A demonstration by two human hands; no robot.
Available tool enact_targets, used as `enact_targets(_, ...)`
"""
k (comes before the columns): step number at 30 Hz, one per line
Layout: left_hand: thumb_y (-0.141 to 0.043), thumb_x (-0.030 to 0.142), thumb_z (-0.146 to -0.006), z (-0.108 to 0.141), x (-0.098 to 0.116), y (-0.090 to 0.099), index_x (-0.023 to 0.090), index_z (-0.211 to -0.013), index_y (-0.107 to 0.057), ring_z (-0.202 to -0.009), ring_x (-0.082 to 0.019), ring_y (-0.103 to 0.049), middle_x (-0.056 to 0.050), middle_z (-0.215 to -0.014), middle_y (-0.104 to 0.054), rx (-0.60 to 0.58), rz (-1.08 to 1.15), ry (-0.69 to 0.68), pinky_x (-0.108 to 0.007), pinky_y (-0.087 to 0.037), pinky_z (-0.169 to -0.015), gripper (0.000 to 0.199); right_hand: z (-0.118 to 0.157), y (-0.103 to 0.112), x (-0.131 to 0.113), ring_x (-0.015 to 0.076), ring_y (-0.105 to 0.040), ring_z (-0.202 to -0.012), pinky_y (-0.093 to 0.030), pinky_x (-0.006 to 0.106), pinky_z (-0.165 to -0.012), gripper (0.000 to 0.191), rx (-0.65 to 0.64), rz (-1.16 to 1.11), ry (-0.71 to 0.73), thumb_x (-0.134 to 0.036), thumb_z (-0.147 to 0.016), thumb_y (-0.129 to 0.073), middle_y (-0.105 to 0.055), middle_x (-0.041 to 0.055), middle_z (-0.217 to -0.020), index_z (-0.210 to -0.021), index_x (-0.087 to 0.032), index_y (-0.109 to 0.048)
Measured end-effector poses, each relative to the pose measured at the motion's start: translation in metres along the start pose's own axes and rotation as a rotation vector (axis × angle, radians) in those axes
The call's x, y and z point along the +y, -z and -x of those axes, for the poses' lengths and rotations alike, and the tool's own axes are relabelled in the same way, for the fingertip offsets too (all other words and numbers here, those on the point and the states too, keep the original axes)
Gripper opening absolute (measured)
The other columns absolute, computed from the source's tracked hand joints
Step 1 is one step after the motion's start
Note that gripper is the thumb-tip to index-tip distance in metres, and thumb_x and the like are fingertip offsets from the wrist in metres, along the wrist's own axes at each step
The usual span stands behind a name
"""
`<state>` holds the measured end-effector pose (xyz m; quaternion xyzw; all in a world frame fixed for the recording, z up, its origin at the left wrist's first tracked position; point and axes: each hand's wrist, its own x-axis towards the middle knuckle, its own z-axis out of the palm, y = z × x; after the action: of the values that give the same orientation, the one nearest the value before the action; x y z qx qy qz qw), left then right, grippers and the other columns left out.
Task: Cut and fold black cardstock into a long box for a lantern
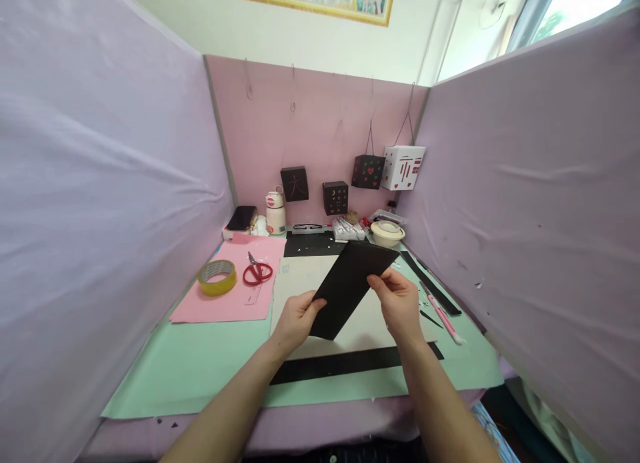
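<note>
A piece of black cardstock (350,286) is held up and tilted over the pale board (295,283) on the table. My left hand (297,320) pinches its lower left edge, thumb on the near face. On its right edge, my right hand (397,300) grips it between thumb and fingers. Whether the cardstock is folded I cannot tell for sure. Below my hands, a long black paper strip (345,364) lies along the board's near edge. To the right of my right hand lies a pink craft knife (445,318), with small black scraps around it.
Red scissors (258,273) and a roll of yellow tape (217,278) lie on pink sheets (220,306) at left. A bottle (275,213), a phone (241,218) and a round container (387,233) stand behind. Black boxes (369,172) and a white box (404,168) hang at the back.
</note>
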<state>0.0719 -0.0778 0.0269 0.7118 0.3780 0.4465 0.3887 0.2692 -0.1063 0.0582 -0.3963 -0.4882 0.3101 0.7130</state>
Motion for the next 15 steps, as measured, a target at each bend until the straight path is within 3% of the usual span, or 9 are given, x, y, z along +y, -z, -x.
enact_targets(3, -0.056, 0.036, -0.086, -0.001, 0.017, 0.005, 0.019, -0.079, -0.065, -0.064, -0.016, -0.051, 0.001, -0.065, -0.056, 0.009, 0.007, -0.036, -0.025, -0.038, -0.059, 0.021, 0.001, 0.004, -0.007, 0.0161, -0.056, -0.067, -0.045, 0.031, -0.069, 0.013, 0.006, 0.052, 0.012, -0.033, -0.077, -0.074, -0.064, -0.0023, -0.068, -0.07, -0.023, -0.068)
enact_targets(6, -0.052, 0.034, -0.088, 0.001, 0.041, 0.008, 0.02, -0.066, -0.055, -0.057, -0.013, -0.043, 0.003, -0.058, -0.045, 0.057, -0.071, -0.098, -0.024, -0.033, -0.055, 0.027, 0.004, 0.007, -0.021, 0.0153, -0.053, -0.065, -0.043, 0.029, -0.064, 0.015, -0.048, 0.105, -0.006, -0.036, -0.077, -0.073, -0.062, -0.0014, -0.069, -0.075, -0.022, -0.068)
enact_targets(8, -0.05, 0.034, -0.088, 0.006, 0.054, 0.008, 0.02, -0.057, -0.043, -0.053, -0.011, -0.035, 0.004, -0.054, -0.036, 0.049, -0.125, -0.106, -0.024, -0.028, -0.052, 0.035, 0.007, 0.01, -0.03, 0.0137, -0.048, -0.062, -0.04, 0.028, -0.06, 0.021, -0.004, 0.155, 0.049, -0.038, -0.08, -0.07, -0.056, -0.0021, -0.065, -0.07, -0.021, -0.063)
enact_targets(12, -0.052, 0.038, -0.088, 0.021, 0.065, 0.002, 0.019, -0.057, -0.034, -0.054, -0.01, -0.031, 0.005, -0.056, -0.032, -0.127, -0.036, 0.012, -0.024, -0.025, -0.051, 0.039, 0.012, 0.019, -0.04, 0.0101, -0.03, -0.052, -0.026, 0.026, -0.049, 0.043, 0.163, 0.218, 0.18, -0.041, -0.086, -0.062, -0.033, -0.0048, -0.054, -0.054, -0.02, -0.041)
enact_targets(15, -0.053, 0.045, -0.087, 0.031, 0.061, -0.005, 0.019, -0.063, -0.042, -0.056, -0.01, -0.034, 0.004, -0.061, -0.037, -0.269, 0.157, 0.169, -0.023, -0.026, -0.05, 0.037, 0.012, 0.025, -0.036, 0.0101, -0.028, -0.05, -0.023, 0.026, -0.046, 0.045, 0.131, 0.186, 0.131, -0.044, -0.085, -0.061, -0.031, -0.0047, -0.053, -0.054, -0.021, -0.039)
